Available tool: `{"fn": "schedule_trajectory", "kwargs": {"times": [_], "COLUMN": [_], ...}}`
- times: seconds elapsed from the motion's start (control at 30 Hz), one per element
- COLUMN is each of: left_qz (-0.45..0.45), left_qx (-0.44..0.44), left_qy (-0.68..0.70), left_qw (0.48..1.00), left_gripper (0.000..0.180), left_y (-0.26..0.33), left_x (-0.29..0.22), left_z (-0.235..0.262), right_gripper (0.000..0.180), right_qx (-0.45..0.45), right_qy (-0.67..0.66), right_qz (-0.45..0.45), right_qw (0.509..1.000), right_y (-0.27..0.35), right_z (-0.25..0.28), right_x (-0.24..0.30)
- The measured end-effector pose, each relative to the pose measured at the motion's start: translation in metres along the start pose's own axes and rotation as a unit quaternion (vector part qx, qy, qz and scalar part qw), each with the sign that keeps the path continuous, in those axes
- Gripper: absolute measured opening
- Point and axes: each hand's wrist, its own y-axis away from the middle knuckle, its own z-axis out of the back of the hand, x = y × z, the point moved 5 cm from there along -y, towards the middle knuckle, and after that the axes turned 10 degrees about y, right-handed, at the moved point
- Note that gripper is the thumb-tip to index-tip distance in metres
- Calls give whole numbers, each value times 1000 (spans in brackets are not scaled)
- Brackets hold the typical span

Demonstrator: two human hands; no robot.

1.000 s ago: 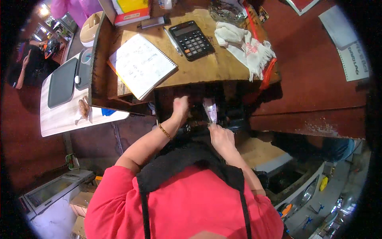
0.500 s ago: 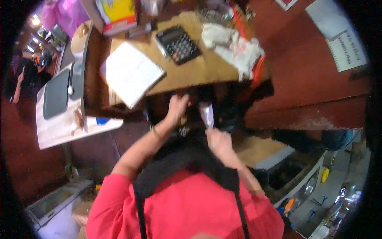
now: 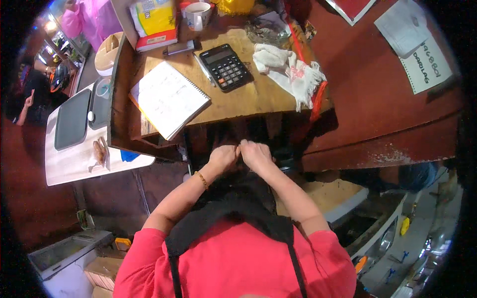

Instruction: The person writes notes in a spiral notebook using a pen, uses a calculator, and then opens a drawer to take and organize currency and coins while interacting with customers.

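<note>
Below the front edge of a small wooden desk (image 3: 233, 107), my two hands meet in front of the black apron (image 3: 231, 201). My left hand (image 3: 224, 158), with a beaded bracelet (image 3: 201, 180) at its wrist, is closed. My right hand (image 3: 256, 156) is closed too, its fingertips against those of the left. Whatever they pinch is too small or hidden to make out. Above them on the desk lie an open spiral notebook (image 3: 169, 99), a black calculator (image 3: 225, 67) with a pen (image 3: 204, 68) beside it, and a crumpled white cloth (image 3: 293, 69) with fringed ends.
A white mug (image 3: 198, 17) and a yellow-and-red packet (image 3: 151, 22) stand at the desk's back. Grey trays (image 3: 73, 119) rest on a pale table (image 3: 59, 166) at left. Papers (image 3: 422, 64) lie on the red-brown surface at right. Someone in pink (image 3: 89, 20) is at the far left.
My right hand has moved up and left to meet my left hand, which has shifted lower. The translucent strip seen in my right hand earlier is out of sight.
</note>
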Motion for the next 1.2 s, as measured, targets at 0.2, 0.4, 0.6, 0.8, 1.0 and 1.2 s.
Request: {"fn": "schedule_trajectory", "kwargs": {"times": [0.2, 0.4, 0.6, 0.8, 1.0, 1.2], "left_qz": [-66, -21, -135, -54, 159, 307], "left_qx": [28, 8, -112, -151, -277, 139], "left_qy": [-36, 127, 74, 120, 130, 77], "left_qw": [997, 992, 982, 980, 939, 939], "left_gripper": [24, 31, 22, 30, 28, 33], "left_y": [16, 17, 49, 145, 230, 330], "left_x": [-2, 2, -6, 25, 135, 366], "left_z": [3, -17, 13, 86, 54, -151], "right_gripper": [20, 45, 33, 24, 31, 42], "right_qx": [232, 223, 146, 70, -38, -123], "right_qy": [148, 22, 103, -30, -46, 23], "right_qz": [-20, -112, -84, -40, 14, 63], "right_qw": [961, 968, 980, 996, 998, 990], "right_y": [-48, -48, -39, 0, 90, 77], "right_z": [-46, -72, -53, 9, -22, -17], "right_x": [4, -23, -15, -2, -18, -2]}}
